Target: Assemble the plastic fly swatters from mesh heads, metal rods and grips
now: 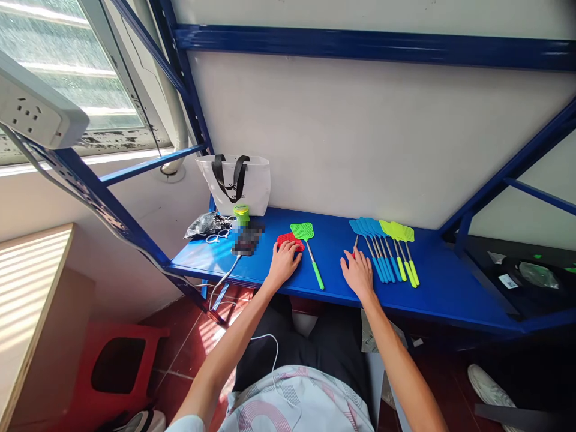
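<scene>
My left hand rests on the blue tabletop, its fingers spread over a red fly swatter head; any handle is hidden under it. Just right of it lies a green fly swatter, its mesh overlapping the red one. My right hand is bent round a thin metal rod with a red part between the fingers, apparently a fly swatter handle; the grip is partly hidden. Beside that hand several blue fly swatters lie in a fanned row, followed by several yellow-green fly swatters.
A white tote bag stands at the back left. Before it are a green container, a blurred dark device with a white cable, white rings and a grey plastic bag. Blue frame bars surround the table.
</scene>
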{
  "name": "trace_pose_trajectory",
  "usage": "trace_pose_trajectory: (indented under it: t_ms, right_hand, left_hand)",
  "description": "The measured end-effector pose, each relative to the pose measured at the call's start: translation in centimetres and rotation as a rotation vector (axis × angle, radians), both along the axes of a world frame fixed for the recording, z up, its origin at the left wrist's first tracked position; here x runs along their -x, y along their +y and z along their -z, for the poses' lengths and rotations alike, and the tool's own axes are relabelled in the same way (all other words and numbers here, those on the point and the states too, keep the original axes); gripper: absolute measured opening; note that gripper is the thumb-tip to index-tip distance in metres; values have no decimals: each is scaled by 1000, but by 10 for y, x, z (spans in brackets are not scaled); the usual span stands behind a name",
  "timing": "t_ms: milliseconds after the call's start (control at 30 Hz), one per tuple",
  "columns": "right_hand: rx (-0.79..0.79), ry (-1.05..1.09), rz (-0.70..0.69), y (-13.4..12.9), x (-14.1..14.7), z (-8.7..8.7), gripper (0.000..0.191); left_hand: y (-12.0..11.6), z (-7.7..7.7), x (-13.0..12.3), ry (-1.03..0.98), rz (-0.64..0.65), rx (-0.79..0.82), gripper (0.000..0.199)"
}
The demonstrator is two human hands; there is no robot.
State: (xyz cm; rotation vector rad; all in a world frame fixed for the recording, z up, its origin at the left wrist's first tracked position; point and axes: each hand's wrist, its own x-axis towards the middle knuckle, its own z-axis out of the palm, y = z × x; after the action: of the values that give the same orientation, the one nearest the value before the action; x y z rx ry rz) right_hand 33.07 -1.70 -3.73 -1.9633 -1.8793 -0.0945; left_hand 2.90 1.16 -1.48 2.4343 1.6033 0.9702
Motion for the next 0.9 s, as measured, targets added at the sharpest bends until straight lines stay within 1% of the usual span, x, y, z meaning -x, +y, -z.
trace_pose_trajectory:
  t_ms: [100,167,233,300,367,400,500,567,633,700,800,900]
  right_hand:
    - [-144,42,-140,2,-1,4,50]
    - [-225,74,-218,1,0,0,44]
    - [-244,92,-253,-1,2,-5,43]
    - [-245,83,-247,-2,4,-9,44]
    - [-261,48,-216,-2,5,-10,45]
    - [-266,29,-197,-1,5,-9,46]
    - [-250,7,-173,1,5,-5,45]
    - [-234,18,-184,2,4,-4,45]
    - [-240,31,-201,2,3,-4,45]
    - [-256,54,-211,2,4,-6,46]
    - [-259,135,-217,1,5,-11,48]
    - [-260,228,-253,-3,8,-20,47]
  left_hand:
    - [0,1,-1,-3,28,5,22]
    - [2,2,0,-32,45,5,24]
    - [5,4,5,-69,0,-4,26]
    - [9,7,13,-88,-87,10,43]
    - [12,9,26,-70,-120,75,60]
    - [14,9,35,-50,-106,121,62]
    - [20,4,63,-1,-9,255,61]
    - [22,-3,79,-34,29,333,65]
    - [25,-9,89,-137,40,405,66]
    - [27,-16,90,-314,54,454,60]
    - [29,-23,80,-695,85,479,51]
    - [30,-26,64,-1035,115,469,52]
